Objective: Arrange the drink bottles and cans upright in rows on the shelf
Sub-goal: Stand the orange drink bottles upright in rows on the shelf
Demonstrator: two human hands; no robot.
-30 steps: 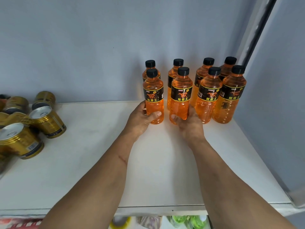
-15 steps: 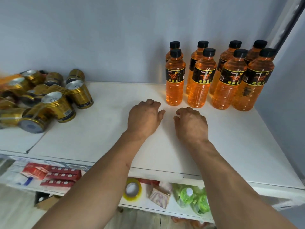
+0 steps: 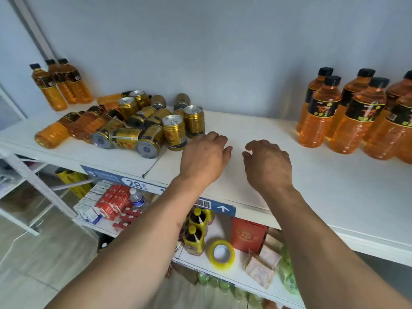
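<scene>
Several orange drink bottles [image 3: 321, 114] with black caps stand upright in two rows at the right of the white shelf [image 3: 278, 152]. A heap of gold cans [image 3: 147, 128] lies at the left, most on their sides, two upright at its right edge. Orange bottles [image 3: 69, 128] lie on their sides left of the cans, and three bottles [image 3: 62, 83] stand at the far left. My left hand [image 3: 204, 158] hovers just right of the cans, fingers loosely curled, holding nothing. My right hand [image 3: 267, 163] hovers beside it, also holding nothing.
A blue price strip [image 3: 133, 184] runs along the shelf's front edge. The lower shelf holds red boxes [image 3: 111, 201], small yellow-labelled bottles [image 3: 196, 233], a roll of yellow tape [image 3: 221, 254] and a red box [image 3: 247, 235]. A grey wall backs the shelf.
Both hands let go of the two front orange bottles and drew back and leftward. The view swung left, bringing the can heap and the lying bottles into sight.
</scene>
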